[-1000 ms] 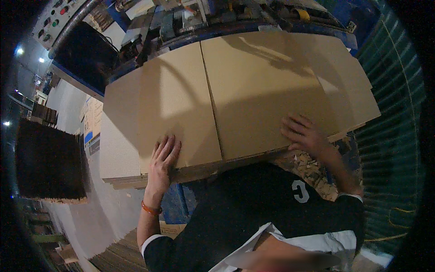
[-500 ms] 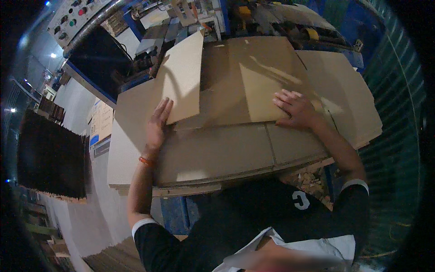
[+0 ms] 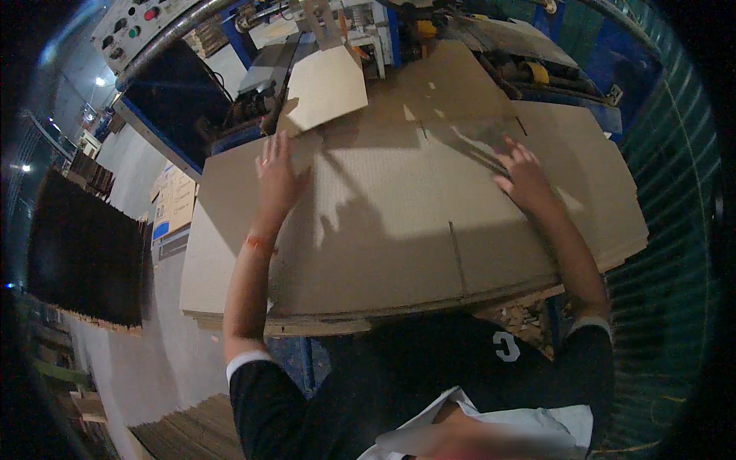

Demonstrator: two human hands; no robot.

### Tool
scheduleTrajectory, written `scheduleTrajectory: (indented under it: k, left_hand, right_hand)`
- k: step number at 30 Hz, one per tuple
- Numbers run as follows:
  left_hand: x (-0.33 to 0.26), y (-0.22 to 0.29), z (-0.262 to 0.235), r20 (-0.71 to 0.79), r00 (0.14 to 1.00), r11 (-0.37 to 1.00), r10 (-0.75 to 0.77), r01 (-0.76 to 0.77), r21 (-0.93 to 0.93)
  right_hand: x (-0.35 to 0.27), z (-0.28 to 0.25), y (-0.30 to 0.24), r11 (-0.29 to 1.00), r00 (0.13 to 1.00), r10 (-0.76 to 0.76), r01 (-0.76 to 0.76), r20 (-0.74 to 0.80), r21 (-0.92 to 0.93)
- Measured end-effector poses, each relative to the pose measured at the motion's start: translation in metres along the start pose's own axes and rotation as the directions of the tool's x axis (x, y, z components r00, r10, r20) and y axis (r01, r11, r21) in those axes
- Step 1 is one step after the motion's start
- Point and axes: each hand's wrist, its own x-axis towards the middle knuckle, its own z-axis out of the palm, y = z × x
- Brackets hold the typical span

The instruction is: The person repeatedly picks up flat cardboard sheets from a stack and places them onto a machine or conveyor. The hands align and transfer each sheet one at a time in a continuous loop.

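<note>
A stack of flat brown cardboard sheets (image 3: 360,268) with slotted edges lies in front of me. On its far part, a folded cardboard sheet (image 3: 452,84) reaches into the machine, its pale left flap (image 3: 326,88) tilted up. My left hand (image 3: 277,176) is open, fingers stretched forward beside the near left corner of that flap; I cannot tell whether the fingertips touch it. My right hand (image 3: 527,178) is open over the right part of the stack, fingers spread just behind the sheet, holding nothing.
A machine with metal guides (image 3: 376,42) stands beyond the stack, and a control panel (image 3: 142,31) with buttons is at the far left. A dark stack of cardboard (image 3: 88,249) stands on the floor at left. Green corrugated sheeting (image 3: 675,230) rises at right.
The folded cardboard sheet has slid away from me toward the machine, baring more of the stack. Both hands have moved forward, and the right hand has come off the sheet.
</note>
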Motion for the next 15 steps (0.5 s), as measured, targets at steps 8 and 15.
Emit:
scheduleTrajectory:
  k: [8, 15]
  left_hand:
    - [-0.222, -0.069, -0.097, -0.392, 0.200, 0.370, -0.898, 0.825, -0.428]
    - [-0.244, -0.080, -0.078, -0.120, 0.268, 0.267, -0.956, 0.963, 0.023]
  right_hand:
    - [-0.205, -0.016, 0.117, 0.570, 0.567, 0.805, -0.821, -0.176, -0.039]
    - [-0.233, 0.046, 0.174, 0.578, 0.601, 0.784, -0.799, -0.157, -0.167]
